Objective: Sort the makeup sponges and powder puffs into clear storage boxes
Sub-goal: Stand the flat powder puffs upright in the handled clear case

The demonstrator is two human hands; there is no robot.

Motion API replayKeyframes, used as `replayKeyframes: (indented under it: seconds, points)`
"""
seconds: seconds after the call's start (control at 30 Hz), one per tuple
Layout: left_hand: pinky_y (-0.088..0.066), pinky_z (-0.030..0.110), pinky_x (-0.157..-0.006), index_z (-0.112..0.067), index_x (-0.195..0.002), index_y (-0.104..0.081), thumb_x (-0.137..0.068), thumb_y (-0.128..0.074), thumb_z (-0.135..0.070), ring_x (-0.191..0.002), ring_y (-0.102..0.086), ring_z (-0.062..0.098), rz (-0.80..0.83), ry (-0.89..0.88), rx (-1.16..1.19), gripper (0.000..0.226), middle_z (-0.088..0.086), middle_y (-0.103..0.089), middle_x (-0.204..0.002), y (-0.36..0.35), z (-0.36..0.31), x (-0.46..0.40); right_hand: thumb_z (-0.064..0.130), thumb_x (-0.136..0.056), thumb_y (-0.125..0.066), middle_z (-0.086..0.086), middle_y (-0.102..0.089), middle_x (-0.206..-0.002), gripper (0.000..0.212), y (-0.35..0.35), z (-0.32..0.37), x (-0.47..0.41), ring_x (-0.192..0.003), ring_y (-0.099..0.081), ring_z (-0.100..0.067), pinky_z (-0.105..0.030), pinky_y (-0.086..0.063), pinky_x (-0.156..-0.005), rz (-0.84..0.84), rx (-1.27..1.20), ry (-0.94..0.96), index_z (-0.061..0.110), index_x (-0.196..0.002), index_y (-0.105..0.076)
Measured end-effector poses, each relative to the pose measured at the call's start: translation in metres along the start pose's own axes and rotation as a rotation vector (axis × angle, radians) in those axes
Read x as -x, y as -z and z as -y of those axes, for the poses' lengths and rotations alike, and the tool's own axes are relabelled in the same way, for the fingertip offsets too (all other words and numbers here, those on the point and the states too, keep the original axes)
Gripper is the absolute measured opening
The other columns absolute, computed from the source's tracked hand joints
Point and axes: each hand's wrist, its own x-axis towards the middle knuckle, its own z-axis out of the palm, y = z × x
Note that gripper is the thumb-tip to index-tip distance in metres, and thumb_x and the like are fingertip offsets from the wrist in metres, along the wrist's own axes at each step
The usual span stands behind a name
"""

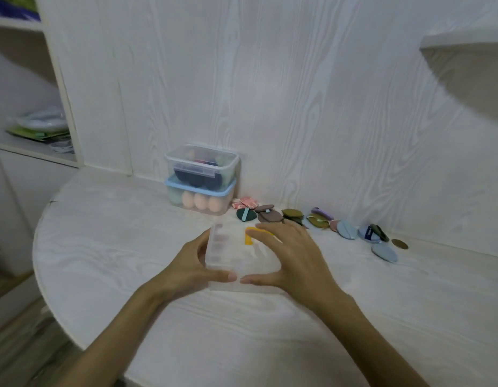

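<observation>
While both hands frame the box: nothing lifted, by the look of it.
Left hand (193,265): curled round the left side of the clear box (236,255), thumb on its near edge.
Right hand (294,254): spread over the lid, fingers fairly straight, thumb at the near edge close to the left thumb; pressing or merely resting, cannot tell.
Box: mid-table, toward the back edge; something yellow (252,236) showing through the lid, pinkish shapes in the left compartments, blurred.
Puffs (345,229): loose row along the back edge to the right, near the wall, well apart from the box's near side.
Stacked boxes (201,181): back edge, against the wall; peach sponges (201,202) in the lower, dark puffs in the upper.
Table (130,247): white, rounded near edge.
Risk: lid popped unevenly, likely to jerk the box and spill the small compartments.
Risk: box slid backward into the nearest puffs, scattering the row.
Risk: slick plastic, weak left grip, possible slip toward the near edge.
</observation>
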Motion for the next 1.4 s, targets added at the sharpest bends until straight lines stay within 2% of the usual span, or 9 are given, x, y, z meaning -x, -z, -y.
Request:
replayKeyframes:
  seconds: [0.13, 0.27, 0.8, 0.93, 1.03, 1.13, 1.23, 1.3, 1.4]
  points:
    - [-0.049, 0.013, -0.078, -0.035, -0.133, -0.044, -0.051, -0.092, -0.014, -0.106, -0.059, -0.004, 0.010, -0.008, -0.020, 0.097, -0.012, -0.062, -0.121, 0.002, 0.000, -0.001, 0.072, -0.074, -0.047, 0.013, -0.068, -0.098, 0.053, -0.006, 0.006, -0.009, -0.085, -0.066, -0.007, -0.019, -0.047, -0.065, 0.028, -0.013, 0.049, 0.032, -0.103, -0.068]
    - [-0.047, 0.008, -0.075, -0.046, -0.115, -0.047, -0.057, -0.087, -0.002, -0.102, -0.058, -0.011, 0.007, -0.026, -0.039, 0.083, -0.016, -0.061, -0.117, 0.001, 0.001, -0.003, 0.067, -0.078, -0.046, 0.012, -0.071, -0.101, 0.050, -0.010, 0.011, 0.000, -0.090, -0.067, -0.006, -0.017, -0.051, -0.067, -0.041, -0.003, 0.014, 0.031, -0.102, -0.070]
    - [-0.051, 0.019, -0.088, -0.027, -0.133, -0.046, -0.050, -0.093, -0.021, -0.115, -0.057, 0.007, -0.013, 0.004, -0.004, 0.095, -0.012, -0.060, -0.123, -0.003, 0.003, -0.001, 0.054, -0.096, -0.031, -0.004, -0.073, -0.104, 0.057, -0.012, 0.001, -0.001, -0.094, -0.070, -0.017, -0.029, -0.057, -0.078, -0.088, 0.152, 0.224, 0.015, -0.100, -0.072]
    - [-0.046, 0.018, -0.093, -0.036, -0.134, -0.037, -0.049, -0.092, -0.028, -0.118, -0.050, 0.002, -0.002, 0.038, -0.078, 0.102, -0.022, -0.051, -0.125, -0.003, 0.001, 0.001, 0.058, -0.092, -0.036, 0.002, -0.071, -0.106, 0.054, 0.014, -0.009, -0.037, -0.103, -0.064, -0.015, -0.031, -0.040, -0.098, -0.148, 0.066, 0.093, 0.019, -0.103, -0.071]
    - [-0.049, 0.025, -0.095, -0.035, -0.147, -0.021, -0.047, -0.093, -0.028, -0.123, -0.046, 0.003, 0.054, 0.089, -0.063, 0.123, -0.030, -0.046, -0.125, 0.007, -0.004, 0.003, 0.056, -0.086, -0.047, 0.004, -0.071, -0.106, 0.041, 0.036, -0.042, -0.064, -0.107, -0.062, -0.020, -0.033, -0.039, -0.096, -0.107, 0.125, 0.019, 0.026, -0.096, -0.074]
    - [-0.045, 0.017, -0.091, -0.037, -0.149, -0.005, -0.049, -0.092, -0.023, -0.121, -0.040, 0.001, 0.058, 0.147, -0.076, 0.133, -0.034, -0.041, -0.122, 0.025, -0.011, 0.014, 0.044, -0.089, -0.057, 0.004, -0.070, -0.107, 0.024, 0.047, -0.076, -0.073, -0.103, -0.061, -0.020, -0.033, -0.042, -0.088, 0.113, 0.108, -0.212, 0.029, -0.099, -0.073]
    - [-0.039, 0.004, -0.084, -0.045, -0.143, -0.009, -0.026, -0.091, -0.051, -0.124, -0.036, -0.003, 0.102, 0.171, -0.123, 0.143, -0.036, -0.036, -0.125, 0.050, -0.013, 0.035, 0.022, -0.090, -0.060, 0.006, -0.071, -0.103, 0.016, 0.033, -0.091, -0.066, -0.098, -0.064, -0.017, -0.034, -0.050, -0.087, 0.324, -0.311, -0.442, 0.025, -0.102, -0.072]
    - [-0.039, -0.002, -0.079, -0.043, -0.138, -0.019, -0.028, -0.095, -0.040, -0.129, -0.036, -0.003, 0.103, 0.159, -0.115, 0.133, -0.038, -0.035, -0.125, 0.058, -0.017, 0.043, 0.015, -0.089, -0.061, 0.006, -0.071, -0.094, 0.015, 0.015, -0.086, -0.062, -0.090, -0.065, -0.017, -0.034, -0.052, -0.085, 0.232, -0.439, -0.464, 0.023, -0.096, -0.072]
    - [-0.038, -0.003, -0.069, -0.025, -0.134, -0.031, -0.079, -0.067, 0.006, -0.102, -0.055, -0.015, -0.071, 0.109, 0.076, 0.073, -0.031, -0.055, -0.111, 0.048, -0.024, 0.035, 0.015, -0.089, -0.063, 0.011, -0.066, -0.090, 0.012, -0.006, -0.068, -0.065, -0.087, -0.062, -0.015, -0.030, -0.049, -0.084, -0.047, -0.550, -0.490, 0.026, -0.089, -0.067]
